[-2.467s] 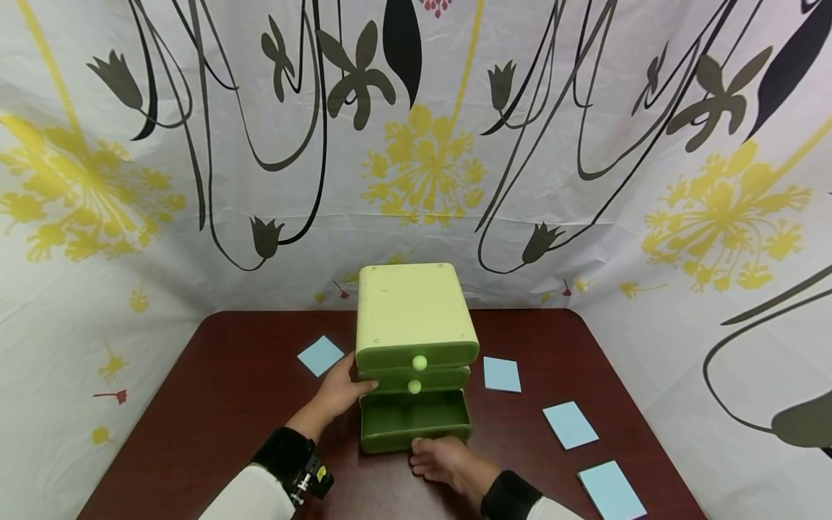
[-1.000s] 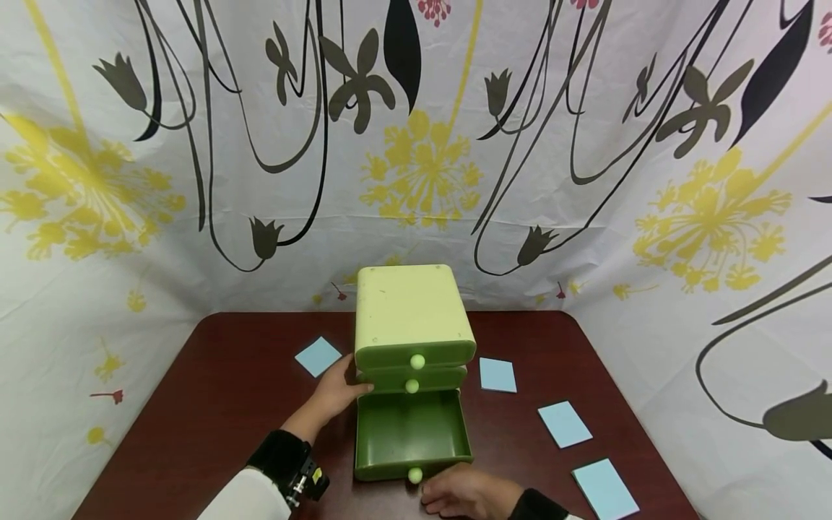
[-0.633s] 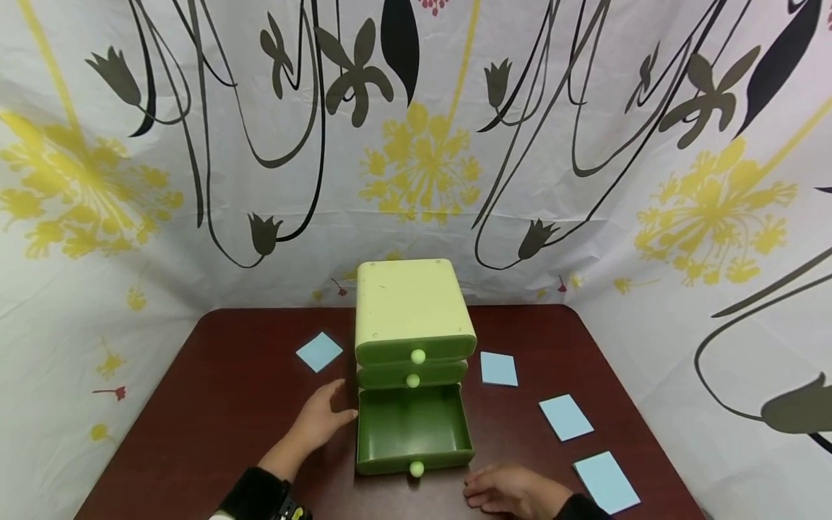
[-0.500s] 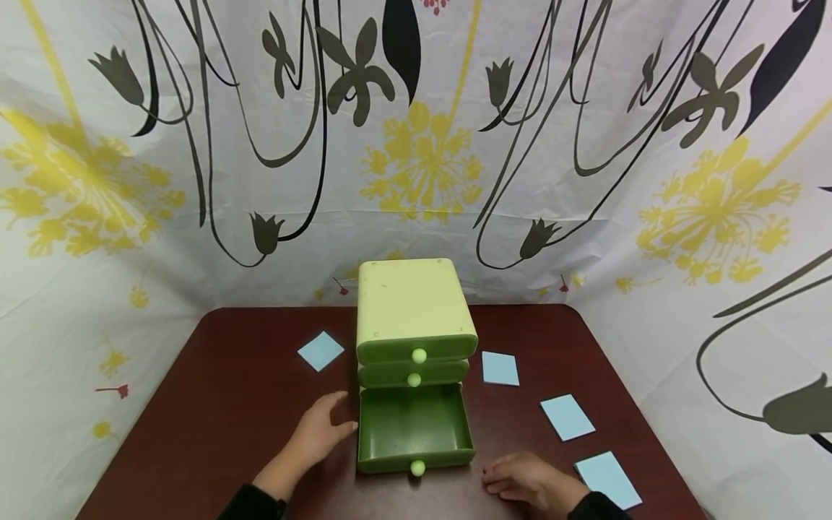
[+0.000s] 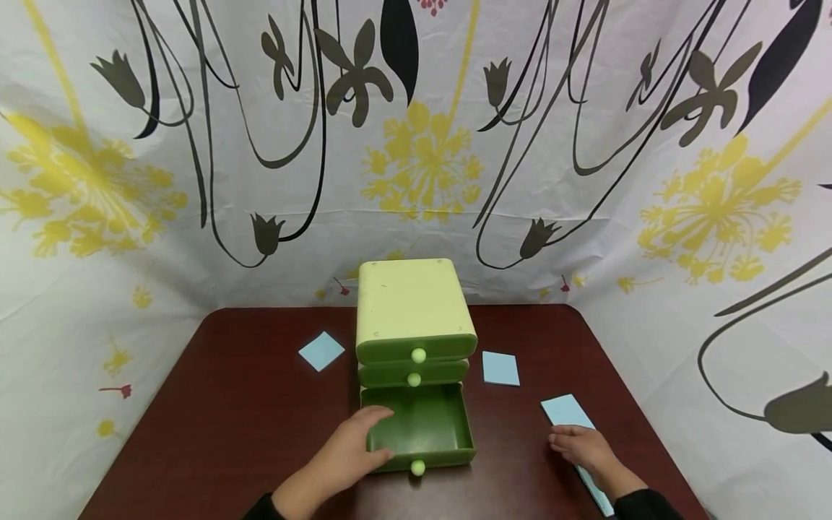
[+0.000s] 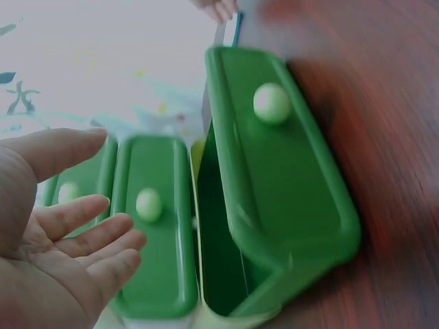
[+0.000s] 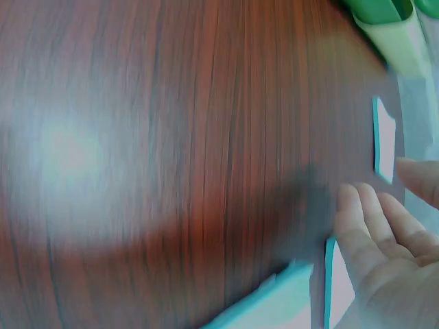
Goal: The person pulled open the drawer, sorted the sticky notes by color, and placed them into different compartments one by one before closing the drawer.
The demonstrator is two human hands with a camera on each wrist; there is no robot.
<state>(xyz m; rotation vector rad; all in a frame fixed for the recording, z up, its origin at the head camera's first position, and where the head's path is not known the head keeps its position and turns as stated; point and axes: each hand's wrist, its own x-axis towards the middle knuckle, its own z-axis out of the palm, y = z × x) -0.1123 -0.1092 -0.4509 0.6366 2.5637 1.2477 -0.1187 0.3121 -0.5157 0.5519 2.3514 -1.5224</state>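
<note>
Left hand [image 5: 354, 451], fingers relaxed, at bottom drawer [image 5: 422, 430]; right hand [image 5: 581, 448], fingers flat, on blue card [image 5: 565, 410]; risk: thin card slips w/o pinch; drawer shifts.

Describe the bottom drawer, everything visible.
The bottom drawer is dark green, looks like smooth plastic, with a pale green round knob on its front. It is pulled well out of the light green drawer unit, under two shut drawers, and sits level on the dark wooden table. Nothing shows inside it. The left hand rests at its front left corner, fingers over the rim. The right hand is apart from it, on a blue card.
</note>
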